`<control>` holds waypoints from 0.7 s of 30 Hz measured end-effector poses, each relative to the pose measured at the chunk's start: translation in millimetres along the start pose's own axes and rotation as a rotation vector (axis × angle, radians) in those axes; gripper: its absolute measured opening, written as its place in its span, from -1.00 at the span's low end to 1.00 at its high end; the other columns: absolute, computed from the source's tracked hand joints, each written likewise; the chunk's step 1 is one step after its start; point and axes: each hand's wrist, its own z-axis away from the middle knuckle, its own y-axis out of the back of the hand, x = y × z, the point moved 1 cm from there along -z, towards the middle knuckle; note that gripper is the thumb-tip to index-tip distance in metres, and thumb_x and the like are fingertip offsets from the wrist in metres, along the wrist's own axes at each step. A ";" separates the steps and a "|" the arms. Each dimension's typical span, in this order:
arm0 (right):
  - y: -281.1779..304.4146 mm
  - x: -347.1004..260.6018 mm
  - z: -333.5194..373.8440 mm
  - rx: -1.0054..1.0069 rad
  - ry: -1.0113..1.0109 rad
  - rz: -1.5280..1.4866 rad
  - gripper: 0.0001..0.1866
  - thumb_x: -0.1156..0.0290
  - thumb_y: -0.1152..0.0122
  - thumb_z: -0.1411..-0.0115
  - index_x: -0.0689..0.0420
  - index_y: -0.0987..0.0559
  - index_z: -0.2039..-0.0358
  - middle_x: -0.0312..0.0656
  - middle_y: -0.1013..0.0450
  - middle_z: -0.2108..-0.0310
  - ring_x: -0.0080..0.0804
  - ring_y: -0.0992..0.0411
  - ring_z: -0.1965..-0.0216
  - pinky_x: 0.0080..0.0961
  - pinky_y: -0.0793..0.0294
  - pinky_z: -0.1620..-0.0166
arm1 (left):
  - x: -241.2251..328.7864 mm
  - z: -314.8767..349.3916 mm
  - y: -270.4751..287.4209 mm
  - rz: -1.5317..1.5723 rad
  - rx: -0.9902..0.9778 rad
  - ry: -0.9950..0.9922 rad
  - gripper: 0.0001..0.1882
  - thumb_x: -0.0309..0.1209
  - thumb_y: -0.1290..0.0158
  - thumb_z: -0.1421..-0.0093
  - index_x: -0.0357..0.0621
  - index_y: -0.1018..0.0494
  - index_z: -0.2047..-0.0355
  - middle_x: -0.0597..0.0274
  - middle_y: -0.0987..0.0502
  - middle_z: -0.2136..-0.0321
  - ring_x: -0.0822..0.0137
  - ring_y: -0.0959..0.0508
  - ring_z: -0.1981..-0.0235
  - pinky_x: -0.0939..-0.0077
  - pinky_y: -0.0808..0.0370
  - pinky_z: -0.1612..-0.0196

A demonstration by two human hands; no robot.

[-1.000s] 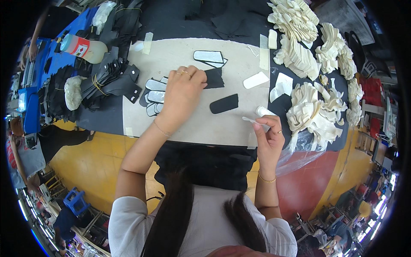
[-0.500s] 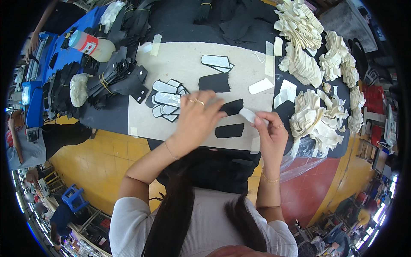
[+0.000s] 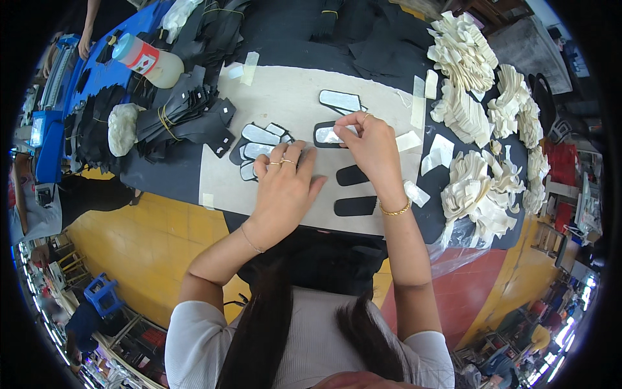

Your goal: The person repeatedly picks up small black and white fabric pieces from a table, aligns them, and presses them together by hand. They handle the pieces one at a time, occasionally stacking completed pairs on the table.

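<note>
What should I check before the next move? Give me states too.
1. White piece inside the black backing at its left end: ok.
2. Right end aligned: cannot tell, fingers cover it.
3. Right hand off the white piece: not ok, fingers at it.
4. Left hand clear of the white-topped pile: cannot tell, they overlap in view.
5. Two black pieces lying apart: ok.

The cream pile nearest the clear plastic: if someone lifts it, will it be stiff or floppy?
The cream pile is probably floppy, as it bends and folds in many places. It may come apart, since loose ends stick out. Rolling seems unlikely, given its uneven, spread shape.
</note>
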 end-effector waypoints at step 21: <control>-1.5 2.0 -8.2 -0.080 -0.055 0.004 -0.83 0.43 -0.36 -0.16 0.26 -0.68 0.30 -0.17 -0.60 0.54 -0.52 -0.58 0.53 -0.61 -0.50 0.44 | 0.8 -6.4 -12.9 0.028 -0.042 -0.012 -0.32 -0.13 -0.26 -0.14 -0.21 -0.37 -0.19 0.17 -0.33 -0.20 0.16 -0.33 -0.13 0.03 -0.13 -0.07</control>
